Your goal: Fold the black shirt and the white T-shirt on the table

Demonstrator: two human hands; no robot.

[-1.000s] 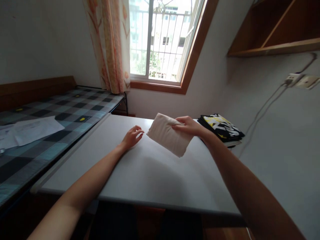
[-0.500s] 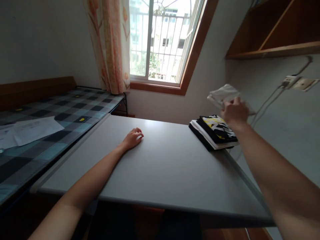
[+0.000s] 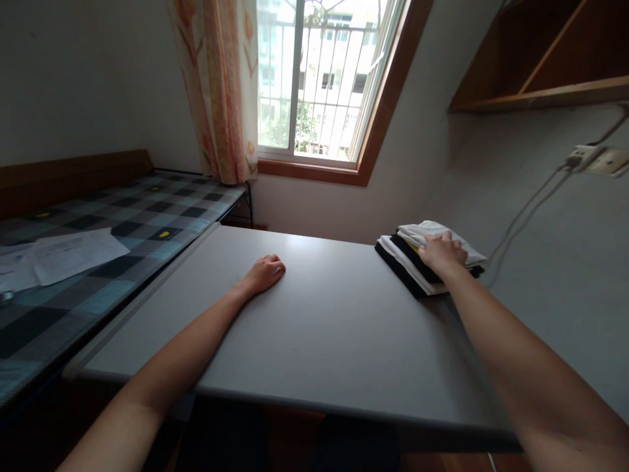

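A stack of folded clothes (image 3: pixel 405 272), black and white layers, sits at the right edge of the white table (image 3: pixel 304 328). On top of it lies a folded white garment (image 3: pixel 457 237), roughly level. My right hand (image 3: pixel 442 252) is at the garment's near edge, its fingers curled onto the cloth; the fingertips are partly hidden. Only a sliver of yellow from the patterned piece underneath shows. My left hand (image 3: pixel 266 272) rests on the tabletop left of the middle, fingers curled in and nothing visible in them, apart from the stack.
A bed with a checked mattress (image 3: pixel 181 206) runs along the left, with papers (image 3: pixel 73 255) on it. At the back are a window (image 3: pixel 314 85) and a curtain (image 3: pixel 226 98). A wooden shelf (image 3: pixel 540 95) and a wall socket with cables (image 3: pixel 582 157) are on the right.
My right hand has lowered the folded white garment from above the stack onto its top, covering the patterned piece. My left hand stays in place, its fingers drawn in slightly more.
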